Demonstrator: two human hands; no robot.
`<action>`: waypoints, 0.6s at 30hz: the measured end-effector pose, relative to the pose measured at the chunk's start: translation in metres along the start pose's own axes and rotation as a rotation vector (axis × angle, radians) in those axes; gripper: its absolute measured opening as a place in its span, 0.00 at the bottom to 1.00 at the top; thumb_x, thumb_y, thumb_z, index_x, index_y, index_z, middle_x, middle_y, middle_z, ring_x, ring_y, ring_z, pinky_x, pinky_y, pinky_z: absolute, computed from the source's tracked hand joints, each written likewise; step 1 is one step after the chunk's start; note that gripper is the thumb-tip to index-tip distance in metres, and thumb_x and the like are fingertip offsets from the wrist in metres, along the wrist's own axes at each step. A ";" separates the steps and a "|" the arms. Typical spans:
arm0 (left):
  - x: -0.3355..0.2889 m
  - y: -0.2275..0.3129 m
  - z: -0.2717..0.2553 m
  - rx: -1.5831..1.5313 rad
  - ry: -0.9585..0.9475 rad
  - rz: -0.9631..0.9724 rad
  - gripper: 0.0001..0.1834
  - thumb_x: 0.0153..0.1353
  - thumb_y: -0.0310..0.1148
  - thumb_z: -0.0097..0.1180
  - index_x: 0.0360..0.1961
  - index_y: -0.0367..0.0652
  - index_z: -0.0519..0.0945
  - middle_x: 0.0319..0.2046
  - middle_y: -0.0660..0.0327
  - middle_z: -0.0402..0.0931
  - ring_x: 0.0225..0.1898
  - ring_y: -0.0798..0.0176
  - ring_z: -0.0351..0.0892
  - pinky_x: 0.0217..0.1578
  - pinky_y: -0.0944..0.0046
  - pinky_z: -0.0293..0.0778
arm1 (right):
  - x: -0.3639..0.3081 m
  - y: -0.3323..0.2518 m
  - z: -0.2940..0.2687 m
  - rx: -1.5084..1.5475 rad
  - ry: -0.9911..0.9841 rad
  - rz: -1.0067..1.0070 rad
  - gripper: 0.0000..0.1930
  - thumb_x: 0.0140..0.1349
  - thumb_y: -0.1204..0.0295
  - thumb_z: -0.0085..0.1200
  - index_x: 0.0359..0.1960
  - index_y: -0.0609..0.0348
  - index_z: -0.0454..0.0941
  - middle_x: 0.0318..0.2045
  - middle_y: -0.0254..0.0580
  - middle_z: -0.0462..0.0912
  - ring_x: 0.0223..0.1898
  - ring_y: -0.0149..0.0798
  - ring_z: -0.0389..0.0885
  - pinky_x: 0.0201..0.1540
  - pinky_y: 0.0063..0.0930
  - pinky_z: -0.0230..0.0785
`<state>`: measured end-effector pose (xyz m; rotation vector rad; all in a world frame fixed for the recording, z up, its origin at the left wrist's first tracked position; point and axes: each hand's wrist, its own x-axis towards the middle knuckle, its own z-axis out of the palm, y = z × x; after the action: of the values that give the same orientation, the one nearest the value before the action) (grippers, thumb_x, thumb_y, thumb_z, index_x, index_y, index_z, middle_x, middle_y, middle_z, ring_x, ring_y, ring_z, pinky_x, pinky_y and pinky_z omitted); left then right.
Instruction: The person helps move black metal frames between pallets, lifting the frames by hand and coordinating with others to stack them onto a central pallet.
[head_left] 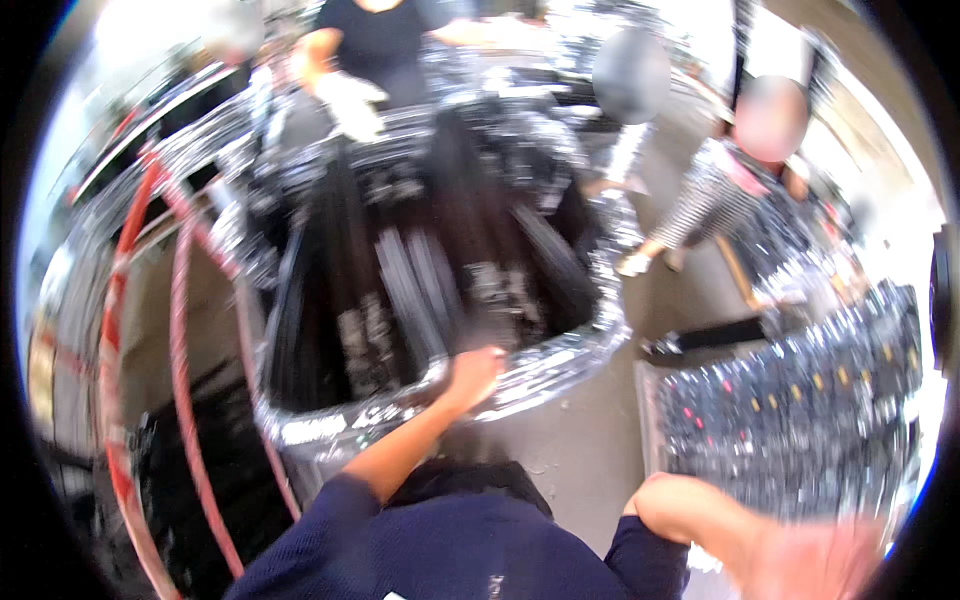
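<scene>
Blur muddles the left hand (pixel 475 378) at the bin's rim (pixel 335 424).

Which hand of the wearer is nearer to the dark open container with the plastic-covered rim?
Left. The left hand is at the near rim of the container; the right hand, blurred, is away from it, toward the picture's lower right.

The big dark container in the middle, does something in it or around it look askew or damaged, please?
Perhaps slightly untidy: the shiny plastic film around the opening looks crumpled, and the long dark pieces inside slant at differing angles. Blur prevents judging damage.
</scene>
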<state>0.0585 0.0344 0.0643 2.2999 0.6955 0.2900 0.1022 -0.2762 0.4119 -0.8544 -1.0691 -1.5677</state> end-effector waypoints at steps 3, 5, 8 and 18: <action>0.021 0.012 -0.015 -0.353 -0.049 0.017 0.16 0.52 0.32 0.48 0.42 0.39 0.71 0.41 0.46 0.71 0.45 0.48 0.70 0.45 0.57 0.66 | -0.024 0.028 0.043 0.002 0.032 0.317 0.18 0.58 0.66 0.38 0.40 0.71 0.68 0.39 0.56 0.72 0.40 0.45 0.72 0.43 0.38 0.67; 0.034 0.053 -0.047 -0.316 -0.017 0.179 0.15 0.53 0.31 0.48 0.42 0.39 0.71 0.40 0.49 0.71 0.44 0.48 0.70 0.46 0.58 0.65 | -0.046 0.073 0.054 -0.067 0.015 0.566 0.16 0.57 0.69 0.39 0.42 0.69 0.66 0.40 0.55 0.72 0.40 0.43 0.72 0.41 0.32 0.68; 0.062 0.108 -0.064 -0.340 0.017 0.440 0.16 0.56 0.31 0.50 0.46 0.40 0.70 0.44 0.55 0.70 0.48 0.56 0.70 0.44 0.61 0.68 | -0.090 0.162 0.010 -0.182 -0.030 0.965 0.11 0.51 0.80 0.44 0.37 0.58 0.70 0.34 0.36 0.74 0.35 0.30 0.72 0.38 0.25 0.66; 0.187 0.337 -0.042 -0.773 -0.175 0.742 0.24 0.55 0.37 0.56 0.47 0.33 0.66 0.39 0.53 0.72 0.38 0.68 0.73 0.40 0.68 0.69 | -0.303 0.422 -0.183 -0.272 -0.004 2.100 0.21 0.55 0.50 0.48 0.41 0.53 0.68 0.31 0.47 0.70 0.34 0.47 0.71 0.38 0.48 0.67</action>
<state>0.3325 -0.0419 0.3283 1.6976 -0.3559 0.5660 0.5819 -0.3837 0.1631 -1.3332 0.3493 0.1516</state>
